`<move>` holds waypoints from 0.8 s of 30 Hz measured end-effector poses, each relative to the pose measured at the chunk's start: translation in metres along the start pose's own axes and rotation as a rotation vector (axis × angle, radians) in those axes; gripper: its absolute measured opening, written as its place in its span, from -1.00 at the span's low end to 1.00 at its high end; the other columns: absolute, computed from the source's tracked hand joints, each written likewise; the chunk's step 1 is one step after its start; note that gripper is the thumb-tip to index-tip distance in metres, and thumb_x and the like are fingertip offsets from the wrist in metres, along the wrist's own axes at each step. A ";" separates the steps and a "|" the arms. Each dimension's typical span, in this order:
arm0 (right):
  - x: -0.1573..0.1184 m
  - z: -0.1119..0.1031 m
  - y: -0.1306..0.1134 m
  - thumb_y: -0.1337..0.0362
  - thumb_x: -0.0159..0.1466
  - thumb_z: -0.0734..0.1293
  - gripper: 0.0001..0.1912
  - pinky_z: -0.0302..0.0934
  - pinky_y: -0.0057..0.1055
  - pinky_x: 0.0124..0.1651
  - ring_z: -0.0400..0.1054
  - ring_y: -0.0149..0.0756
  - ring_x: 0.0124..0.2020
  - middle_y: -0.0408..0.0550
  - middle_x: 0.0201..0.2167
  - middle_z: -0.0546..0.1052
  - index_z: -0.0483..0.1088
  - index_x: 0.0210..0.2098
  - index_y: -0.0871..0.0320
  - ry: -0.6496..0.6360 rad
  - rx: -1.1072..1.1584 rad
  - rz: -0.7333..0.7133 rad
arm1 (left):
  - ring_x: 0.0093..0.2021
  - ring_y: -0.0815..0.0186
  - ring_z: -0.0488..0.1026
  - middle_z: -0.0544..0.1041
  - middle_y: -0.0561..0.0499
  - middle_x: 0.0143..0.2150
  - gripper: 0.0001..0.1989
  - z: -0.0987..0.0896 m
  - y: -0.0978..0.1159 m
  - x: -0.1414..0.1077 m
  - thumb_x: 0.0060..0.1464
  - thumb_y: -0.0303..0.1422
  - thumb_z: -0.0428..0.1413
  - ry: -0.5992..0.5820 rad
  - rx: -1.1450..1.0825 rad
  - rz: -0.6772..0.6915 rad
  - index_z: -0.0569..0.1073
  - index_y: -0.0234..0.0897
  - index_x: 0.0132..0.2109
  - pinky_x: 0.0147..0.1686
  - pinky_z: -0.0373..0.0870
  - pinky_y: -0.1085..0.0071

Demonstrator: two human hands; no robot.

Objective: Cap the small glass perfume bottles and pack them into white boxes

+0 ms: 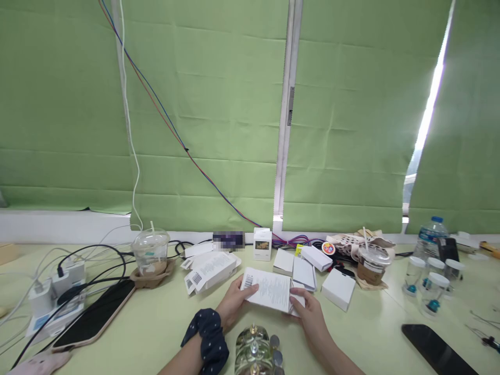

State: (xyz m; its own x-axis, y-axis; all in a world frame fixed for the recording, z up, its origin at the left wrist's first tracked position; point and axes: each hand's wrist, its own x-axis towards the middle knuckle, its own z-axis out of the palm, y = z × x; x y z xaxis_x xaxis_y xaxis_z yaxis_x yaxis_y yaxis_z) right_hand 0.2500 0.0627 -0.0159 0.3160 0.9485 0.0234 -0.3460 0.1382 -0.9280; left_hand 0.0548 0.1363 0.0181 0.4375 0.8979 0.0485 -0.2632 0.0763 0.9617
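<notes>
A flat white box [269, 291] with a barcode and fine print is held level above the table. My left hand [236, 299] grips its left end, the thumb lying on the printed face. My right hand [307, 310] is closed on the right end, where a plain white piece, a flap or an insert, sticks out; I cannot tell which. Behind the box lie several printed white cartons [214, 271], some with end flaps standing out. Several plain white boxes [338, 287] lie to the right, and a small upright box [262, 245] with a picture stands at the back.
Small glass jewelled bottles [254, 349] stand close in front of me. A lidded cup [151, 252] and phone [96, 315] sit left beside chargers and cables [58, 286]. To the right are an iced drink [373, 263], clear jars [433, 294] and a dark phone [437, 349].
</notes>
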 end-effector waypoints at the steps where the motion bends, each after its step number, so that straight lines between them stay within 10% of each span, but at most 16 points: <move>1: -0.001 0.002 -0.001 0.04 -0.17 0.53 -0.53 0.41 -0.24 -0.40 0.45 -0.10 -0.32 -0.01 -0.31 0.56 0.41 -0.36 0.15 0.005 0.021 0.023 | -0.13 0.09 0.53 0.61 -0.19 -0.18 -0.60 0.001 0.002 0.000 -0.18 -0.27 0.34 0.022 0.018 0.014 0.50 -0.34 -0.17 -0.10 0.37 0.30; 16: -0.009 0.010 -0.007 0.05 -0.06 0.52 -0.37 0.45 -0.27 -0.49 0.48 -0.21 -0.41 -0.08 -0.37 0.58 0.29 -0.08 0.13 -0.030 0.178 0.242 | -0.31 0.17 0.49 0.61 -0.03 -0.33 -0.74 0.019 0.051 -0.007 -0.13 -0.26 0.26 0.055 0.240 0.006 0.52 -0.23 -0.23 -0.39 0.28 0.43; 24: -0.004 0.008 -0.002 0.07 -0.06 0.53 -0.40 0.37 -0.42 -0.58 0.52 -0.18 -0.46 -0.05 -0.44 0.61 0.31 -0.14 0.18 0.011 0.215 0.289 | -0.36 0.24 0.49 0.58 -0.01 -0.37 -0.75 -0.014 0.094 -0.007 -0.14 -0.34 0.22 0.284 0.273 0.076 0.49 -0.31 -0.24 -0.44 0.31 0.48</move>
State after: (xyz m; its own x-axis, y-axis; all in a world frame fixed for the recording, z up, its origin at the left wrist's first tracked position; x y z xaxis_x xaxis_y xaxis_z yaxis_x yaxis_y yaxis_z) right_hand 0.2426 0.0612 -0.0109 0.1872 0.9542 -0.2334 -0.6001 -0.0771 -0.7962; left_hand 0.0149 0.1433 0.1047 0.1609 0.9835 0.0823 -0.0304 -0.0784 0.9965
